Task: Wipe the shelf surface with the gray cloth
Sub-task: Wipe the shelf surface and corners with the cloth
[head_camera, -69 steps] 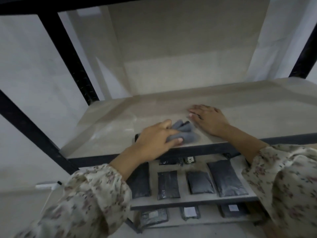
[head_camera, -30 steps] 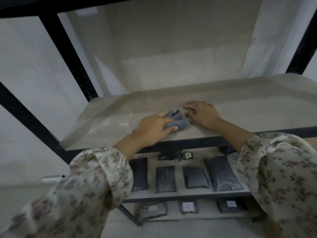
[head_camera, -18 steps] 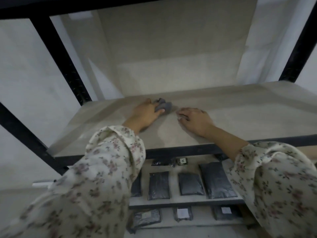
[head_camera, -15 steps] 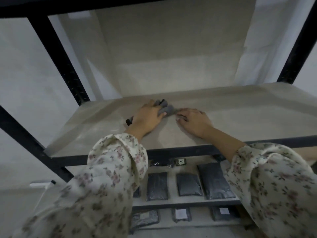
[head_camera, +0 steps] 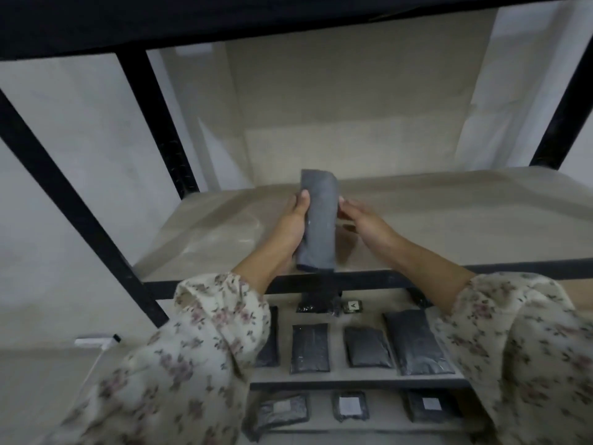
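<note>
The gray cloth (head_camera: pixel 318 221) is folded into a long upright strip and held up above the beige shelf surface (head_camera: pixel 449 220). My left hand (head_camera: pixel 293 224) grips its left edge, thumb on the front. My right hand (head_camera: pixel 364 221) touches the cloth's right edge with its fingertips; whether those fingers pinch the cloth is hidden behind it. The cloth's lower end hangs near the shelf's black front rail (head_camera: pixel 369 279).
Black uprights (head_camera: pixel 154 120) frame the shelf at left and right (head_camera: pixel 564 101), and a dark shelf (head_camera: pixel 224 17) runs overhead. Below, a lower shelf carries several dark packets (head_camera: pixel 309 348) and a small label marked A (head_camera: pixel 353 305). A pale wall lies behind.
The cloth was bunched under my left hand and slid over the shelf from front toward the back. Now it is lifted off the surface and held upright between both hands.
</note>
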